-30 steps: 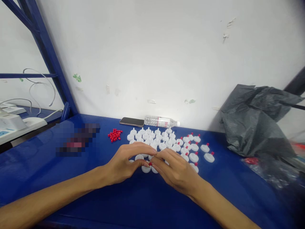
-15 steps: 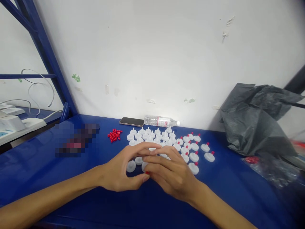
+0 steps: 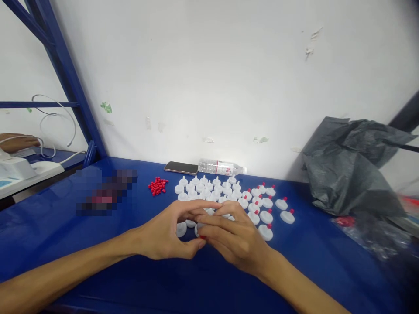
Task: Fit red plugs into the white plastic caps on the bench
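Observation:
My left hand (image 3: 166, 230) curves in a C shape, its thumb tip against a small red cap (image 3: 202, 237) and its index finger reaching over to my right hand. The fingers of my right hand (image 3: 234, 231) are bent and close together, pressed to that same cap. Most of what lies between the hands is hidden by the fingers. Just behind them stand several white spouted lids (image 3: 216, 181) without caps. To the right are several white lids with red caps (image 3: 265, 232) on their spouts. A pile of loose red caps (image 3: 157, 186) lies to the left.
On the blue table (image 3: 147, 283), a phone (image 3: 181, 168) and a plastic bottle (image 3: 222, 167) lie along the wall. A dark grey bag (image 3: 353, 165) and a clear bag (image 3: 376, 235) occupy the right. Another person's hand (image 3: 19, 142) shows at far left, near a white power strip (image 3: 36, 172).
Another person's hand has come into view at the far left. My own hands keep nearly the same grip, and the view has shifted slightly.

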`<state>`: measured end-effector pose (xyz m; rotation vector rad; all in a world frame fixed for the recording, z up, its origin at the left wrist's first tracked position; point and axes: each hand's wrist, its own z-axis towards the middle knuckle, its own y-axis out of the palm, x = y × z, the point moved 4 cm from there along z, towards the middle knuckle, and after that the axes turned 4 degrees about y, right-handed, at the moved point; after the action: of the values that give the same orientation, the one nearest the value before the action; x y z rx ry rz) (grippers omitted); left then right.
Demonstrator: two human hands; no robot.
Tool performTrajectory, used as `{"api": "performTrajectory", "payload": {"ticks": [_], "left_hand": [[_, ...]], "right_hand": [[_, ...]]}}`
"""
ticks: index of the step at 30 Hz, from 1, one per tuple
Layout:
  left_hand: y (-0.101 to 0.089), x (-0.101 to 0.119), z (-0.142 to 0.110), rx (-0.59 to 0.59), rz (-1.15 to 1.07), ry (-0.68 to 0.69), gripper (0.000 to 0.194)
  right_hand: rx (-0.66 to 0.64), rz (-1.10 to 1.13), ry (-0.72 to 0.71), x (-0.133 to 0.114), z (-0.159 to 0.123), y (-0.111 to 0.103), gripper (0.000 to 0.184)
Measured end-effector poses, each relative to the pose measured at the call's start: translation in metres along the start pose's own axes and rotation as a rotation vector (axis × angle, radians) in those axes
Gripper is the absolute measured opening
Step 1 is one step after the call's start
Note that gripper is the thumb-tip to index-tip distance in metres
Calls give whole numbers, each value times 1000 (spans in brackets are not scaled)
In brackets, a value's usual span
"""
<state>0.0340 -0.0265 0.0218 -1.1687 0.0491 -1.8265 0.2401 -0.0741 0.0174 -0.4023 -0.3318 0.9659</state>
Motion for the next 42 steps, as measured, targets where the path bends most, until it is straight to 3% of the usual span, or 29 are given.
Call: {"api": "performTrajectory", "payload": {"ticks": [5,9,13,15,17,20,22,24,29,37,39,42], "left_hand": [[2,-2,-2,-4,18,-38,90],[-8,-18,-8,75,42,21,74],[-47,-34,-9,270,426,32,30],[-70,-44,-8,319,696,-41,30],[-91,-58,-8,307,894,-175,36],[-113,-83,-10,210,1096,-423,39],[-121,-95,-11,149,1178,-538,41],[-124,-102,-11,93,1224,-603,44],[-123,-108,-11,12,1259,-667,46],[-127,-115,-13,-32,1227,-659,44],[-127,-115,-13,-25,1216,-645,43],[-126,-113,-14,-8,1199,-618,43]], "right_hand": [[-24,-19,0,-1,1,-1,28],[-36,-13,35,6,6,-8,20],[-95,7,161,35,7,-27,7],[-141,-31,292,55,7,-40,10],[-257,-41,466,73,8,-53,16],[-574,47,765,89,7,-62,23],[-752,139,925,91,5,-63,27],[-849,188,1011,89,3,-62,27],[-976,152,1051,86,-1,-55,25],[-1074,140,1095,87,-4,-58,26],[-1053,153,1071,88,-5,-58,29],[-874,137,939,92,-3,-61,39]]}}
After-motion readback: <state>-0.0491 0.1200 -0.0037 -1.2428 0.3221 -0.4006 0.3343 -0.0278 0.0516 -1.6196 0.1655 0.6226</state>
